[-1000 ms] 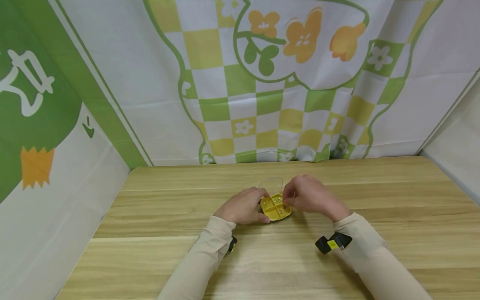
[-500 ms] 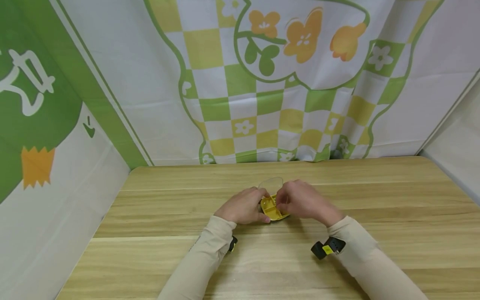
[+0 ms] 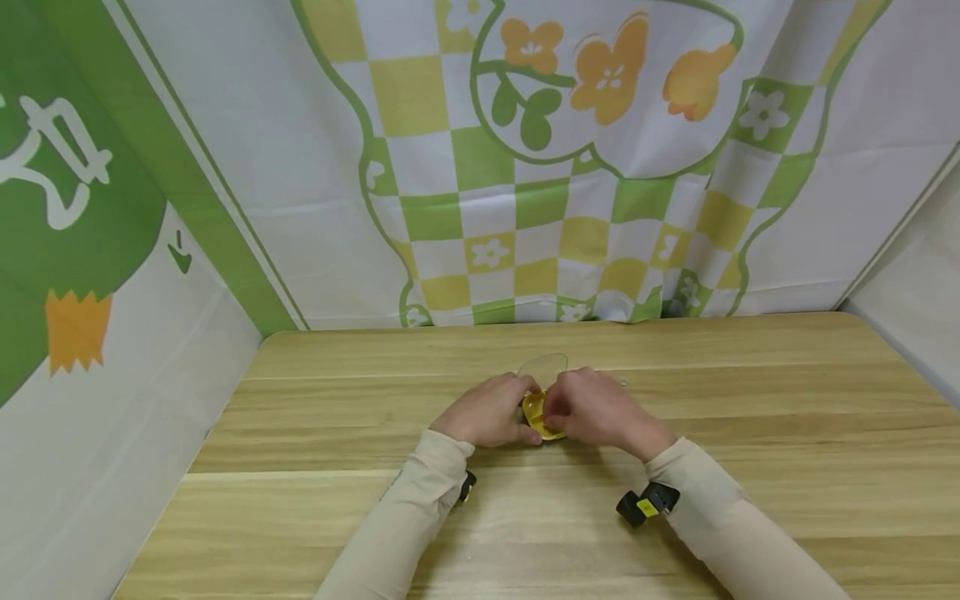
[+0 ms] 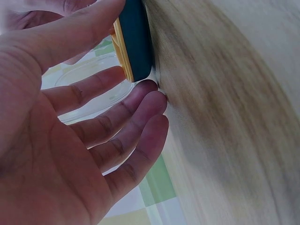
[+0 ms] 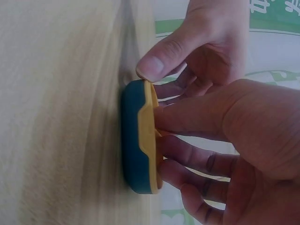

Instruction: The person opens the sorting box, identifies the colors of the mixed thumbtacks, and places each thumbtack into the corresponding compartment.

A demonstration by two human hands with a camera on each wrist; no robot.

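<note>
My right fingers (image 5: pixel 199 157), bunched, around what if anything I cannot tell, dip into the yellow box (image 3: pixel 536 414) directly below them, my left fingers (image 4: pixel 96 84) pinching its left side on the worktop (image 3: pixel 337 392), its clear lid (image 3: pixel 543 367) beyond.

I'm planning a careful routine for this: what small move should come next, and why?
Probably lift the right hand straight up: it reaches into the yellow-rimmed box, hiding whatever its fingers touch. The left hand grips the box between thumb and finger, and the clear lid is open, so the box should stay steady.
</note>
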